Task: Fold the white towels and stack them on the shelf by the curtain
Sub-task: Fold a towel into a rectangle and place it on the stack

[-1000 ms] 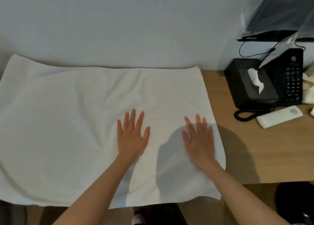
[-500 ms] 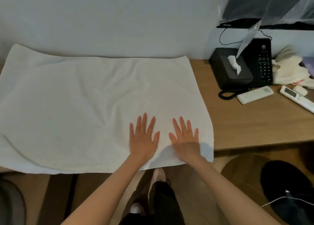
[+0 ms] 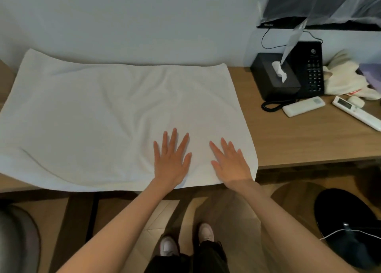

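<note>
in the head view a white towel (image 3: 103, 118) is seen spread out across a wooden desk (image 3: 309, 144), its long side running from nine o'clock to three o'clock and its far edge laid along the foot of a pale wall (image 3: 144, 25). the cloth is plain white and soft-looking, and it is marked by shallow creases that fan out from its middle, with one long curved fold towards seven o'clock. its near edge is draped a little over the front of the desk, and the near right corner is seen hanging past that edge. whether it lies in one layer or more cannot be told. the left hand (image 3: 171, 163) is laid palm down on the towel at about five o'clock from the cloth's middle, with fingers straight and fanned apart; nothing is gripped. the right hand (image 3: 231, 165) is laid flat in the same way just beside the near right corner, fingers straight and slightly spread, and a strip of towel is left between the two hands. at about two o'clock of the towel, well apart from it, a black tissue box (image 3: 274, 76) is placed against a black telephone (image 3: 311, 70). just in front of these a white remote (image 3: 303, 106) is laid on the desk. a second white remote (image 3: 356, 113) and a cream cloth (image 3: 346, 80) are found further towards three o'clock.
</note>
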